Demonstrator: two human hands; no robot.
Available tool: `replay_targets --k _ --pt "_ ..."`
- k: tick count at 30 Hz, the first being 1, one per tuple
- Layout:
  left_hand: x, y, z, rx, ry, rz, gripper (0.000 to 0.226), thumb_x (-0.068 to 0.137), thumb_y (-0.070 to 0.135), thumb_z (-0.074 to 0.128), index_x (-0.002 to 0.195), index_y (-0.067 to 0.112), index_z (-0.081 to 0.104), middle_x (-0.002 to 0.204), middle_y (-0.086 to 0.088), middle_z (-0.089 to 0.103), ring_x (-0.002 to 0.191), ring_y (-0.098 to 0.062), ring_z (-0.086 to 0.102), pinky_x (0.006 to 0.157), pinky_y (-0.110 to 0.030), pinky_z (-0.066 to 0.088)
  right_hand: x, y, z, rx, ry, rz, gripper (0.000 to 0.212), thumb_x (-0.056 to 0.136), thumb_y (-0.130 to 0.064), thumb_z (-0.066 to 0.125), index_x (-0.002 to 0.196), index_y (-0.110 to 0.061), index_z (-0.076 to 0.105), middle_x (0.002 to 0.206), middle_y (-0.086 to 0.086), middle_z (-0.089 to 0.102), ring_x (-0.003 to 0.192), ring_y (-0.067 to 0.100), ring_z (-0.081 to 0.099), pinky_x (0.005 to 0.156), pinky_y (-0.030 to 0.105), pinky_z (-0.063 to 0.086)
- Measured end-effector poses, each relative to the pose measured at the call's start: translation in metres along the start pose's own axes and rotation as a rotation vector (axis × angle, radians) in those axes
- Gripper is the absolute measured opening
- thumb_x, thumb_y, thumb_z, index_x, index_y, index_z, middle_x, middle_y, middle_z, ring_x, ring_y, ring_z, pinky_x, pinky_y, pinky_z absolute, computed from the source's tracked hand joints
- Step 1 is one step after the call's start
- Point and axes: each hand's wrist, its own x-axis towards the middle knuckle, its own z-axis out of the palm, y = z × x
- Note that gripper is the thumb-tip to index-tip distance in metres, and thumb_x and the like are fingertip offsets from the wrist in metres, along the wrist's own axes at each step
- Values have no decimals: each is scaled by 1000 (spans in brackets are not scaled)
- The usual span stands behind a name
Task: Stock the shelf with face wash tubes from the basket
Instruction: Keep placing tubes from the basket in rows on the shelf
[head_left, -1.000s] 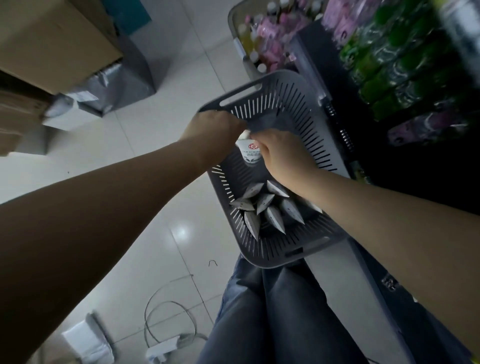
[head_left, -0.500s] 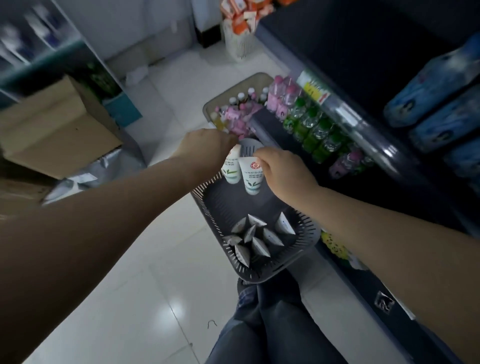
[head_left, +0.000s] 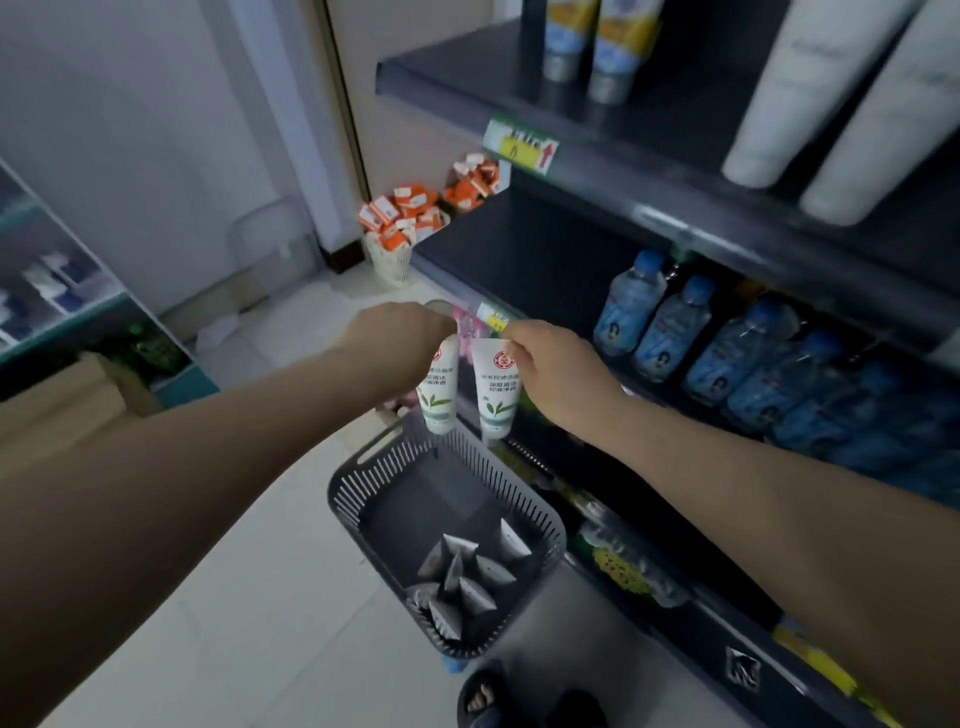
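My left hand (head_left: 400, 340) pinches the top end of a white face wash tube (head_left: 439, 387) with a green leaf print, which hangs cap down. My right hand (head_left: 558, 371) holds a second, matching tube (head_left: 497, 389) the same way, right beside the first. Both tubes hang above the far end of a dark grey slotted basket (head_left: 374, 483) on the floor. Several more tubes (head_left: 462, 577) stand in the basket's near half, crimped ends up. The dark shelf (head_left: 524, 244) in front of my hands has a bare stretch at its left end.
Blue-capped bottles (head_left: 675, 332) fill the right part of that shelf. Above it, a higher shelf carries large white tubes (head_left: 810, 88) and a yellow price tag (head_left: 519, 143). A white basket of orange packets (head_left: 397, 223) stands on the floor at the shelf's end. My sandalled feet (head_left: 483, 696) are below the basket.
Both hands have risen out of the basket, each with a tube, up to the level of the shelf. The view has tilted up from the basket to the shelves.
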Motion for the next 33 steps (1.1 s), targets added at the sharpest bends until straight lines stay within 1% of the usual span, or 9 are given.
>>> replay_targets --k 4,9,16,19,21,25,28,31,33 --pt "13 19 -35 18 71 59 30 90 5 49 115 19 56 103 -4 66 94 -25 64 73 -39 55 -7 6 -41 18 62 9 20 99 -16 39 97 -11 58 96 6 61 86 25 58 77 42 48" --pt "23 49 -76 19 127 109 18 89 7 49 102 18 57 98 -3 65 89 -25 62 70 -37 52 -26 17 -91 38 142 44 20 98 -15 41 95 -9 59 95 6 63 88 23 58 76 39 47" --pt "25 106 -132 2 243 170 14 88 7 52 92 20 52 96 -3 64 85 -24 62 72 -41 56 -63 40 -159 55 248 98 20 98 -17 42 96 -12 61 96 2 65 89 18 58 71 30 42" --pt "27 133 -159 9 266 211 19 89 8 48 102 21 54 102 -4 64 91 -26 61 74 -38 53 -80 46 -193 68 276 105 19 98 -14 43 94 -10 61 94 3 63 85 17 56 64 27 38" --pt "25 150 -178 -28 271 247 26 91 8 45 111 21 55 106 -6 64 95 -28 60 77 -39 52 -93 48 -217 87 289 110 20 97 -12 43 94 -7 62 94 3 62 87 19 57 66 27 40" --pt "22 186 -211 -42 311 301 26 93 9 42 113 15 56 103 -10 64 86 -27 57 71 -37 49 -118 54 -259 63 318 132 23 98 -12 42 102 -6 64 103 6 64 94 21 58 79 35 48" --pt "22 212 -231 -27 362 322 25 94 10 42 115 12 57 105 -11 64 88 -26 57 68 -33 44 -136 63 -284 42 357 144 24 98 -14 41 104 -7 64 103 6 65 93 21 59 77 33 47" --pt "25 234 -248 -12 408 330 23 95 11 43 112 12 58 102 -11 65 80 -23 52 65 -32 41 -152 74 -305 22 391 158 24 98 -14 42 102 -4 64 103 9 66 95 23 60 79 35 47" --pt "28 247 -259 -15 427 335 24 96 13 42 114 13 57 107 -10 64 88 -24 55 67 -29 38 -160 82 -317 7 406 164 25 98 -15 42 100 -3 63 102 11 65 95 26 61 82 38 49"
